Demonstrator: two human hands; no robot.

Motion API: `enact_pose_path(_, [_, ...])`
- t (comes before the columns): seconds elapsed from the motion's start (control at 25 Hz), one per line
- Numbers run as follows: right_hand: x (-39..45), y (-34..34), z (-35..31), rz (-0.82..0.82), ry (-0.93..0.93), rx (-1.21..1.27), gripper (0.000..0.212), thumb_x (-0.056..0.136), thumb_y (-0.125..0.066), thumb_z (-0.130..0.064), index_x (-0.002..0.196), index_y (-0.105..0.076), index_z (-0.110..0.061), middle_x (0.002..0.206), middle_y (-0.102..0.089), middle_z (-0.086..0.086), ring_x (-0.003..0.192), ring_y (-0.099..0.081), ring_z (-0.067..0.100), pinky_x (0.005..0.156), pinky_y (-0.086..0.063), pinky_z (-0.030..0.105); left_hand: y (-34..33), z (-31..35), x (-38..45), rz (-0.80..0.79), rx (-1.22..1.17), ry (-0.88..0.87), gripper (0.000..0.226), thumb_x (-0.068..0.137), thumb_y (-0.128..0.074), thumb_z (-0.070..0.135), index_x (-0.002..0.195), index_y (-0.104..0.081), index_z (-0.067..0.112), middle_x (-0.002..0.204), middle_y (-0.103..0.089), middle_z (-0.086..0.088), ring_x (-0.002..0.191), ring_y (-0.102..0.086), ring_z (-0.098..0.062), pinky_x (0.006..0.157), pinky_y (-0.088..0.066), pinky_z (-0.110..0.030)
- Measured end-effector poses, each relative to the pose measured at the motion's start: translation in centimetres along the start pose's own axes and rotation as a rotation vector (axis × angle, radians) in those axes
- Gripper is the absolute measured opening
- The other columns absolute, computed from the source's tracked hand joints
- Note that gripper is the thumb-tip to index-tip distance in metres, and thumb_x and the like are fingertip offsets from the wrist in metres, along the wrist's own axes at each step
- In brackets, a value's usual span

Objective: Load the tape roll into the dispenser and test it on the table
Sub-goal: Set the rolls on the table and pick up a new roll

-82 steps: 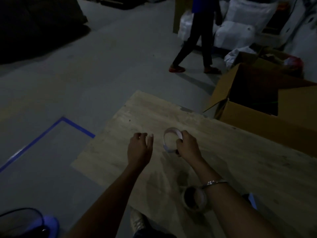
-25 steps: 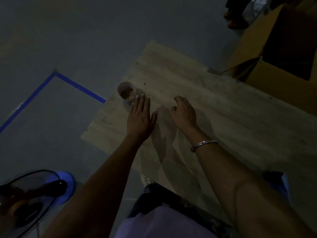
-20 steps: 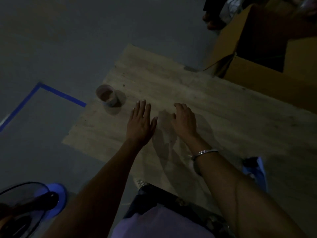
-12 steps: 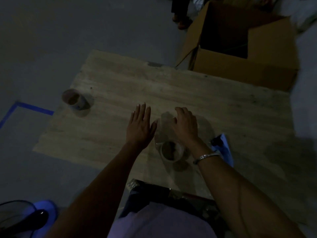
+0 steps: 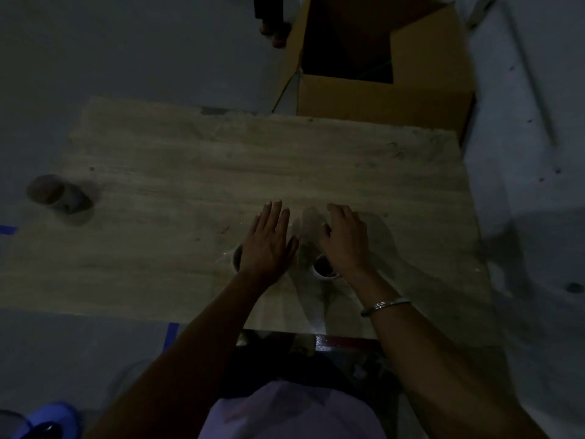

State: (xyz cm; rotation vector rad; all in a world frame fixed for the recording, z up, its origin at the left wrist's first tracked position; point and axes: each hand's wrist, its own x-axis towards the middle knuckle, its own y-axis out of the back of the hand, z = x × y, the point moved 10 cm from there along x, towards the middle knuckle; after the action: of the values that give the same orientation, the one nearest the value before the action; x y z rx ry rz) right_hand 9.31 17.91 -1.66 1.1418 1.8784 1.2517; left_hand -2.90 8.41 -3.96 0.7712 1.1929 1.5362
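The scene is dim. My left hand (image 5: 269, 242) hovers flat over the wooden table (image 5: 190, 172), fingers spread and holding nothing. My right hand (image 5: 346, 239) hovers beside it with fingers slightly curled, also with nothing in it. A pale tape roll (image 5: 323, 271) lies flat on the table just under my right hand's heel. The edge of a second roll (image 5: 235, 260) peeks out from beneath my left hand. A third roll (image 5: 57, 193) lies on its side at the table's far left edge. No dispenser is in view.
An open cardboard box (image 5: 380, 99) stands against the table's far edge. Another person's feet (image 5: 272, 30) are on the grey floor beyond it. Blue tape lines (image 5: 172, 335) mark the floor, and a blue fan base (image 5: 47, 419) sits at bottom left.
The view has swung right, so the far roll sits further left in frame. Both hands keep their spread pose. The blue object by my right wrist has dropped out of sight; a second roll shows under my left hand.
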Motion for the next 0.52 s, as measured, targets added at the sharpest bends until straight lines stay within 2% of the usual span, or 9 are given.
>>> enact_pose_path(0.16, [-1.3, 0.2, 3.6, 0.077, -0.105, 0.123, 0.042, 0.082, -0.054, -0.020, 0.122, -0.061, -0.006, 0.118, -0.064, 0.016, 0.108, -0.058, 0.039, 0.090, -0.047, 0.047, -1.1, 3.5, 0.0, -0.008, -0.037, -0.113, 0.070, 0.101, -0.023, 0.052, 0.154, -0.024, 0.007, 0.164, -0.017, -0.014, 0.153, -0.007, -0.027, 0.123, -0.018, -0.043])
enact_pose_path(0.24, [-1.8, -0.3, 4.9, 0.081, -0.156, 0.153, 0.042, 0.083, -0.057, -0.017, 0.125, -0.060, -0.007, 0.120, -0.063, 0.015, 0.110, -0.058, 0.037, 0.093, -0.046, 0.047, -1.6, 4.9, 0.0, -0.031, -0.094, -0.151, 0.066, 0.102, -0.031, 0.049, 0.153, -0.027, 0.006, 0.162, -0.023, -0.014, 0.151, -0.015, -0.027, 0.121, -0.022, -0.043])
enact_pose_path(0.32, [-2.5, -0.8, 6.1, 0.097, -0.205, 0.188, 0.043, 0.085, -0.060, -0.016, 0.128, -0.058, -0.009, 0.123, -0.063, 0.013, 0.113, -0.057, 0.035, 0.094, -0.046, 0.045, -2.2, 6.0, 0.0, -0.033, -0.218, -0.175, 0.060, 0.101, -0.047, 0.038, 0.148, -0.037, 0.003, 0.153, -0.040, -0.018, 0.142, -0.037, -0.032, 0.111, -0.035, -0.042])
enact_pose_path(0.4, [-3.5, -1.1, 7.4, 0.121, -0.253, 0.268, 0.042, 0.086, -0.061, -0.018, 0.127, -0.059, -0.011, 0.122, -0.065, 0.011, 0.111, -0.058, 0.033, 0.093, -0.048, 0.044, -3.0, 6.6, -0.2, -0.007, -0.398, -0.174, 0.056, 0.094, -0.057, 0.031, 0.140, -0.048, 0.001, 0.138, -0.055, -0.021, 0.124, -0.053, -0.035, 0.098, -0.049, -0.044])
enact_pose_path(0.52, [-4.8, -2.7, 9.8, 0.131, -0.351, 0.422, 0.041, 0.081, -0.056, -0.032, 0.119, -0.064, -0.019, 0.112, -0.069, 0.003, 0.102, -0.065, 0.024, 0.086, -0.053, 0.041, -5.6, 6.0, -0.1, 0.035, -0.656, -0.110, 0.052, 0.088, -0.061, 0.026, 0.135, -0.053, 0.005, 0.130, -0.059, -0.016, 0.115, -0.058, -0.030, 0.092, -0.050, -0.037])
